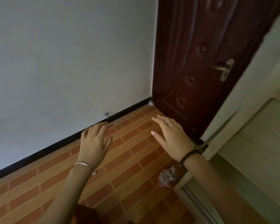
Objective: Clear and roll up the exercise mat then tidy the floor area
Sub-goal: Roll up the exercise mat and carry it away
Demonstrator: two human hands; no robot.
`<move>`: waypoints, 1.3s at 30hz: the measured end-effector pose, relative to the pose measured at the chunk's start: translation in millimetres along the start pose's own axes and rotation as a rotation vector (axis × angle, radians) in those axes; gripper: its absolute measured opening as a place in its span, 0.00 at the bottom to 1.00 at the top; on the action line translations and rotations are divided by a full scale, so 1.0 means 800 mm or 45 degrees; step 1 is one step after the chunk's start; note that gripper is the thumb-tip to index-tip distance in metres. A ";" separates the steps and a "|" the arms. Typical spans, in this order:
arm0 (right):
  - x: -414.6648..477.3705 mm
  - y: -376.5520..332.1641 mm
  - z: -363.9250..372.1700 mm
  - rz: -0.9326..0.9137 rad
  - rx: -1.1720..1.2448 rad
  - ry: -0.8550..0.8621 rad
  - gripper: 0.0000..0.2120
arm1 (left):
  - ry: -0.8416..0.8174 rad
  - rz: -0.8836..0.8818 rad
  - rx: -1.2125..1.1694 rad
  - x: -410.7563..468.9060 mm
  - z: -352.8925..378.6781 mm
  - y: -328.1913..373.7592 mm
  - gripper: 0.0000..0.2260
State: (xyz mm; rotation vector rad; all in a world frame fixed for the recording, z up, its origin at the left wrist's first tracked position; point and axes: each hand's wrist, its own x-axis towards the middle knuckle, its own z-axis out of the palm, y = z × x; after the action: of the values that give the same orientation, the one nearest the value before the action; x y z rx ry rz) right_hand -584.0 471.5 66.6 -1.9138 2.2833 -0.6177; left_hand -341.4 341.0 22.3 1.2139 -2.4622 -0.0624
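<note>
No exercise mat shows in the head view. Both my hands reach forward over the brick-patterned orange floor (129, 156), palms down. My left hand (94, 139) has its fingers straight and slightly spread and holds nothing; a silver bangle sits on its wrist. My right hand (171, 135) is also flat with straight fingers and empty, with a ring on one finger and a dark bead bracelet on the wrist. A small crumpled grey-white clump of litter (167, 176) lies on the floor below my right wrist.
A white wall (63, 62) with a black skirting board (55, 145) runs along the left. A dark red door (205, 59) with a metal handle (223, 68) stands ahead. A pale doorway and floor (255, 143) lie to the right.
</note>
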 end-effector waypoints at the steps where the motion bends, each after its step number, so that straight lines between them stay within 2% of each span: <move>1: 0.017 -0.011 0.008 -0.027 -0.004 0.000 0.23 | 0.023 -0.027 -0.001 0.002 -0.005 -0.018 0.20; 6: 0.096 -0.070 0.045 -0.130 0.023 -0.059 0.23 | 0.105 -0.168 0.065 0.003 -0.030 -0.100 0.19; 12: 0.183 -0.135 0.094 -0.323 0.048 -0.197 0.24 | 0.249 -0.455 0.110 -0.007 -0.045 -0.182 0.14; 19: 0.298 -0.205 0.169 -0.565 0.109 -0.387 0.25 | 0.254 -0.752 0.201 -0.015 -0.039 -0.269 0.18; 22: 0.356 -0.235 0.193 -0.704 0.132 -0.437 0.25 | 0.309 -0.895 0.244 -0.004 -0.041 -0.302 0.16; 30: 0.482 -0.334 0.248 -1.079 0.164 -0.606 0.24 | 0.457 -1.295 0.354 0.004 -0.063 -0.357 0.16; 39: 0.517 -0.470 0.328 -1.400 0.250 -0.769 0.24 | 0.471 -1.651 0.515 -0.049 -0.083 -0.405 0.17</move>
State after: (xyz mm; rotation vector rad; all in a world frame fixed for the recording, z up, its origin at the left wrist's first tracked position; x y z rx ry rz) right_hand -236.1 -38.1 39.8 -2.6304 0.6918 -0.2236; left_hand -51.5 177.6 2.5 2.4938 -1.0667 0.2870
